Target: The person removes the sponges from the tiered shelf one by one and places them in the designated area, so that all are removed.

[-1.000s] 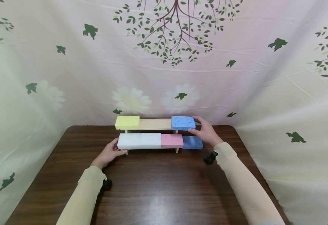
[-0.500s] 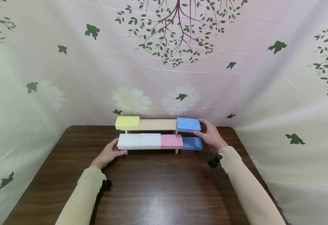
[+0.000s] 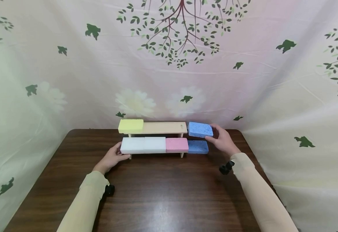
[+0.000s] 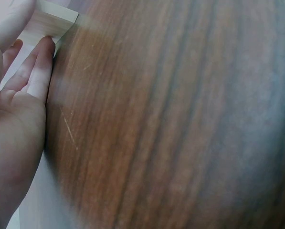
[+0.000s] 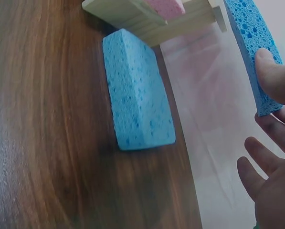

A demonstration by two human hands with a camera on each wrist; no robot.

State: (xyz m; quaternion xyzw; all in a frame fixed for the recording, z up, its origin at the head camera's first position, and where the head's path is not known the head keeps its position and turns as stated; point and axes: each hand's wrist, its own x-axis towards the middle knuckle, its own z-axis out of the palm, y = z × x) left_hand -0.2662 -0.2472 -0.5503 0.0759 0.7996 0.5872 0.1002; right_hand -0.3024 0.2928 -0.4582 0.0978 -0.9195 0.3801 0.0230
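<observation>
My right hand (image 3: 224, 141) pinches a blue sponge (image 3: 200, 129) between thumb and fingers, just off the right end of the upper wooden shelf (image 3: 163, 128). In the right wrist view the thumb (image 5: 273, 72) presses its face. A second blue sponge (image 5: 140, 95) lies on the table, right of the lower shelf. My left hand (image 3: 111, 159) rests at the left end of the lower shelf, beside a white sponge (image 3: 132, 145); its fingers (image 4: 41, 71) look fairly straight near the shelf's wood (image 4: 47, 23). Whether it presses sponge or wood I cannot tell.
Another white sponge (image 3: 155, 145) and a pink sponge (image 3: 176, 145) continue the lower row. At the upper shelf's left end sits a yellow sponge (image 3: 130, 126). The brown wooden table (image 3: 157, 190) stretches in front; a leaf-patterned cloth (image 3: 157, 80) stands behind and at both sides.
My right hand has carried the blue sponge rightward, from the upper shelf's right end to past it, baring that end. The left hand has stayed put.
</observation>
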